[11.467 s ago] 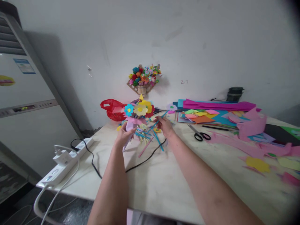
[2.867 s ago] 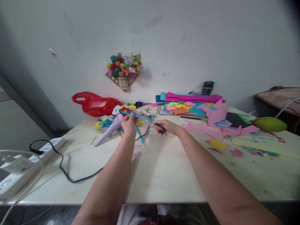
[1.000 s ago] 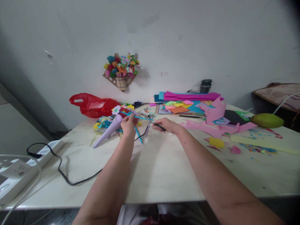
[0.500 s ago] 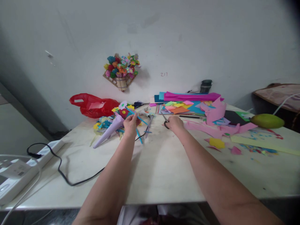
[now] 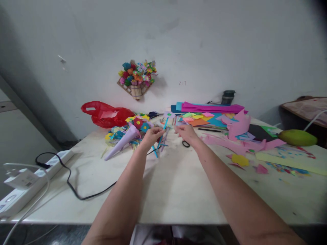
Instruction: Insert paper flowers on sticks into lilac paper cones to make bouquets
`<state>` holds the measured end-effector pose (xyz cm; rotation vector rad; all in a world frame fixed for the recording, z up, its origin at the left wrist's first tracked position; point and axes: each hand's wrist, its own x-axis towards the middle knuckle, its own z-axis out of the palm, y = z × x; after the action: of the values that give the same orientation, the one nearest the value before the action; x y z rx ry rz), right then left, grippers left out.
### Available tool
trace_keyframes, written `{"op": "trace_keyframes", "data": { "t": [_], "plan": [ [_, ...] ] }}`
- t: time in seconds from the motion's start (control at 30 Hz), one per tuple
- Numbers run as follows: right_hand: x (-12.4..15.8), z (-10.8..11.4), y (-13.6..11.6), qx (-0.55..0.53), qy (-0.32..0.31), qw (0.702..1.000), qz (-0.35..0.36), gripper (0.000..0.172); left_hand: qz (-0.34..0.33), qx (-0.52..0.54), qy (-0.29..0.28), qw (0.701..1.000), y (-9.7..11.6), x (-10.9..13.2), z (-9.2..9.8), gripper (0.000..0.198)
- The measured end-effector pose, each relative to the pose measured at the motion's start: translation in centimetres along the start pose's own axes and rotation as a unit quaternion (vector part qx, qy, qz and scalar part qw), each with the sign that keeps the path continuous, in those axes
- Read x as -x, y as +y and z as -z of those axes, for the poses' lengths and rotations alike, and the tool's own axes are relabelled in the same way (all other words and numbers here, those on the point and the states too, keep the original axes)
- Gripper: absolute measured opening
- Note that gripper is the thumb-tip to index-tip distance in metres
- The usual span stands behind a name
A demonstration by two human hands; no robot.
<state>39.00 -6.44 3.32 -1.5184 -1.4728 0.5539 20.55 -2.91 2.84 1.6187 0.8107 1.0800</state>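
A light-purple paper flower point(image 5: 169, 115) stands upright on a blue stem point(image 5: 165, 125). My left hand point(image 5: 152, 136) is shut on that flower by its stem, pinched between thumb and fingers. Opposite it, my right hand point(image 5: 187, 132) reaches left with its fingers apart, close to the flower but not touching it. The black handle of the scissors point(image 5: 186, 144) shows just below my right hand; their blades are hidden. To the left of my left hand lies a purple paper cone point(image 5: 122, 143) with several paper flowers point(image 5: 139, 123) at its wide end.
A red plastic bag point(image 5: 108, 114) lies at the back left. A power strip point(image 5: 57, 160) with a black cable point(image 5: 84, 197) takes up the left side. Coloured paper sheets point(image 5: 212, 108), pink scraps point(image 5: 224, 144), a dark pencil point(image 5: 211, 130) and a green fruit point(image 5: 297, 137) are on the right.
My left hand has brought the blue-stemmed flower away from the cone, rightward and upright. My right hand has let go of the scissors and moved left toward the flower. The view has shifted slightly.
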Motion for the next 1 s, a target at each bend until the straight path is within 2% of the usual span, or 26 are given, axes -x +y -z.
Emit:
{"op": "trace_keyframes", "data": {
  "t": [0.07,0.13,0.3,0.37,0.4,0.43,0.5,0.57,0.6,0.67,0.73,0.83,0.9,1.0],
  "plan": [
    [0.2,-1.2,-0.8,-0.202,-0.057,0.978,-0.002,0.030,0.001,-0.040,-0.047,0.998,0.1,0.1,0.2,0.038],
    [0.3,-2.4,-1.2,-0.298,-0.056,0.953,-0.007,0.031,-0.006,-0.066,-0.069,0.995,0.3,0.3,0.3,0.039],
    [-0.2,-4.3,-1.5,-0.365,-0.009,0.931,-0.015,0.033,-0.012,-0.095,-0.085,0.992,0.5,0.3,0.8,0.043],
    [-0.5,-4.6,-1.8,-0.370,0.004,0.929,-0.019,0.032,-0.018,-0.124,-0.068,0.990,0.5,0.2,1.5,0.042],
    [-0.6,-4.7,-2.0,-0.372,0.011,0.928,-0.020,0.031,-0.028,-0.146,-0.042,0.988,0.4,0.2,2.0,0.040],
    [-0.7,-4.8,-2.1,-0.374,0.017,0.927,-0.020,0.030,-0.041,-0.167,0.018,0.985,0.4,0.2,2.7,0.039],
    [-0.8,-5.1,-2.4,-0.379,0.024,0.925,-0.019,0.027,-0.074,-0.209,0.183,0.958,0.3,0.3,4.1,0.035],
    [-0.9,-5.3,-2.5,-0.385,0.027,0.922,-0.019,0.024,-0.088,-0.253,0.340,0.901,0.4,0.7,5.7,0.028],
    [-1.0,-5.5,-2.5,-0.388,0.030,0.921,-0.021,0.023,-0.082,-0.281,0.398,0.870,0.5,0.9,6.4,0.025],
    [-1.1,-5.7,-2.5,-0.390,0.033,0.920,-0.028,0.021,-0.045,-0.346,0.438,0.828,0.6,1.4,7.7,0.027],
    [-1.3,-6.0,-2.5,-0.389,0.037,0.920,-0.036,0.020,0.031,-0.392,0.405,0.826,0.4,1.7,8.7,0.045],
    [-1.8,-6.5,-2.6,-0.388,0.041,0.920,-0.042,0.018,0.123,-0.449,0.319,0.825,-0.3,1.7,9.5,0.068],
    [-2.1,-6.9,-2.7,-0.390,0.047,0.919,-0.043,0.017,0.148,-0.479,0.282,0.818,-0.8,1.7,9.6,0.076],
    [-2.4,-7.4,-2.9,-0.391,0.049,0.918,-0.035,0.015,0.155,-0.517,0.275,0.796,-1.6,1.6,9.7,0.075]
  ]
}}
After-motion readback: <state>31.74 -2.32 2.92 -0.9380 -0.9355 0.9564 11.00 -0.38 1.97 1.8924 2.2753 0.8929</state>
